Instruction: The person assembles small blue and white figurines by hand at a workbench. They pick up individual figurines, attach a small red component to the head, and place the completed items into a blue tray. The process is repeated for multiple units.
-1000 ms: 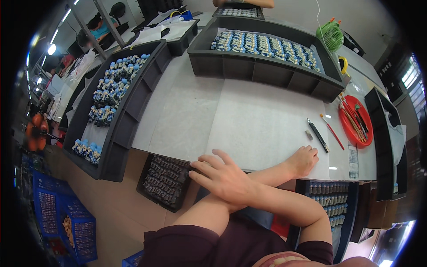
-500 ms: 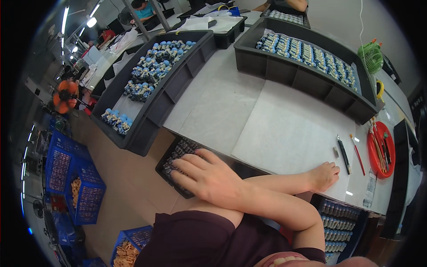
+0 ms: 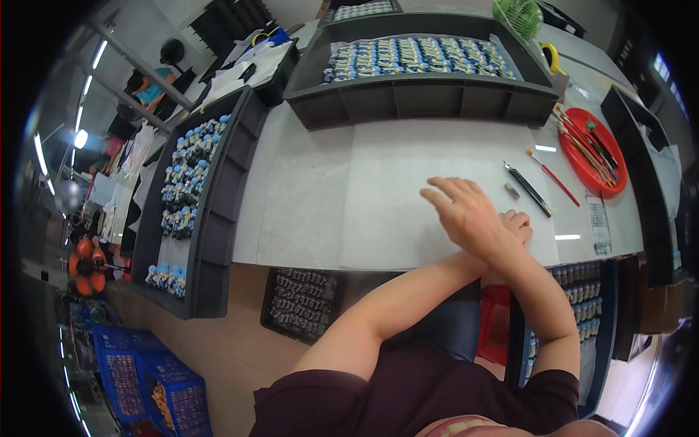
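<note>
My forearms cross over the front edge of the white table. My right hand (image 3: pixel 470 215), fingers apart and holding nothing, lies across my left wrist. Beneath and beyond it, my left hand (image 3: pixel 517 226) rests on the white sheet (image 3: pixel 408 197) with curled fingers; whatever they may hold is hidden. Beside my left hand are a small grey block (image 3: pixel 512 191) and a black craft knife-like tool (image 3: pixel 529 191) with a pointed metal tip. Just right of them lies a red-handled paintbrush (image 3: pixel 555 179).
Behind the sheet stands a grey crate (image 3: pixel 429 100) of blue and white figurines (image 3: pixel 415 55); another crate (image 3: pixel 211 240) stands left. A red dish (image 3: pixel 617 182) holds brushes. Below the table edge are a dark tray (image 3: pixel 271 309) and more rows of figurines (image 3: pixel 582 288). Blue baskets (image 3: pixel 191 400) stand lower left.
My right hand has moved from above the dark tray, over to the right, onto my left wrist. The view has turned, so the table sits more squarely; my left hand stays on the sheet.
</note>
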`<move>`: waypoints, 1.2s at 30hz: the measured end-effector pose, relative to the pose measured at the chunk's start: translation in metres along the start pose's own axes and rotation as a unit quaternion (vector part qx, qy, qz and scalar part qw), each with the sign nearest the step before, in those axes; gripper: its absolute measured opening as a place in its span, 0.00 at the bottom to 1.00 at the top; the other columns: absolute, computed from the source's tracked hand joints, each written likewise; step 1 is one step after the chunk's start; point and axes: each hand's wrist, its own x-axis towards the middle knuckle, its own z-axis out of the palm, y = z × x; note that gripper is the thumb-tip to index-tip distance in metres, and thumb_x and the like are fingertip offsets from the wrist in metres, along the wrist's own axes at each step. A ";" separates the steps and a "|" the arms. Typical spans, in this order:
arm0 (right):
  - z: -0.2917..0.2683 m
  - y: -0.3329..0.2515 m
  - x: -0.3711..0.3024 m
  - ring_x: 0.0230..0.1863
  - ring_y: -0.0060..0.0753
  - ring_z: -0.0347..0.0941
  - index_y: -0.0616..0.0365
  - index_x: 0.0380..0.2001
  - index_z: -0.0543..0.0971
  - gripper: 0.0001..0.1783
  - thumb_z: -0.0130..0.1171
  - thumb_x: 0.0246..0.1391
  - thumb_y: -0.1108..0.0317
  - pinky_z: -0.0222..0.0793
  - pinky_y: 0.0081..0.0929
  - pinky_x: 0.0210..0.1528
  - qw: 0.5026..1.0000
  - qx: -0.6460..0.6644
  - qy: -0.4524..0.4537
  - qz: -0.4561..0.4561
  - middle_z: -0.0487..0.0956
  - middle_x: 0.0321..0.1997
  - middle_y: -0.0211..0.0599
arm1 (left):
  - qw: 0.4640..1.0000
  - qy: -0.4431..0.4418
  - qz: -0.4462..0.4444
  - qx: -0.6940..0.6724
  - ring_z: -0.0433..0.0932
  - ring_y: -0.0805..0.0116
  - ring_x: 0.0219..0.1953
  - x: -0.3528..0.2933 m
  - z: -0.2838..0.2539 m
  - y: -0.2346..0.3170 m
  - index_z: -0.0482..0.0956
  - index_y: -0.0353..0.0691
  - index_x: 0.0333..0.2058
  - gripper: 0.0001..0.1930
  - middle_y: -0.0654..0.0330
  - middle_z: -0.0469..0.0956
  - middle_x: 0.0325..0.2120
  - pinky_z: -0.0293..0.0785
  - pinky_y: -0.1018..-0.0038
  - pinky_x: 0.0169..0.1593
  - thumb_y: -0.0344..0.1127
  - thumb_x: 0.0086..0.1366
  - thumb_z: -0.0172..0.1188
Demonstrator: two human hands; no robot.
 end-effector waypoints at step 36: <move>-0.009 0.364 0.112 0.60 0.61 0.51 0.39 0.62 0.50 0.65 0.75 0.15 0.69 0.59 0.44 0.59 0.832 -0.043 -0.469 0.295 0.50 0.61 0.54 | 0.872 -0.411 -0.186 0.190 0.48 0.50 0.63 0.267 -0.111 -0.254 0.64 0.48 0.55 0.43 0.49 0.52 0.60 0.52 0.51 0.60 0.60 0.41 0.67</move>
